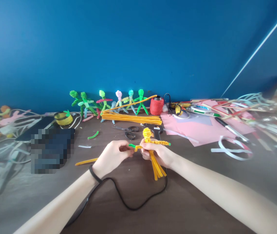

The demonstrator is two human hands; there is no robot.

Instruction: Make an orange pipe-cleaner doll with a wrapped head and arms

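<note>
A yellow pipe-cleaner doll [147, 134] has a coiled head, a wrapped arm with a green tip pointing right, and several loose strands [156, 167] hanging below. My right hand [157, 154] is closed around its middle. On the left, a green-tipped arm [132, 146] sticks out, partly wrapped in yellow pipe cleaner. My left hand [115, 153] pinches at this arm, its fingertips pressed together on the yellow pipe cleaner; the exact grip is partly hidden. A loose yellow pipe cleaner [86, 161] lies beside my left hand.
Behind my hands are scissors [128, 131], a black glue gun [156, 129] and a bundle of yellow pipe cleaners [133, 118]. Finished dolls [141, 100] line the wall. Pink paper [199, 131] lies right. A black cable [128, 206] loops in front; a pixelated dark object [53, 151] sits left.
</note>
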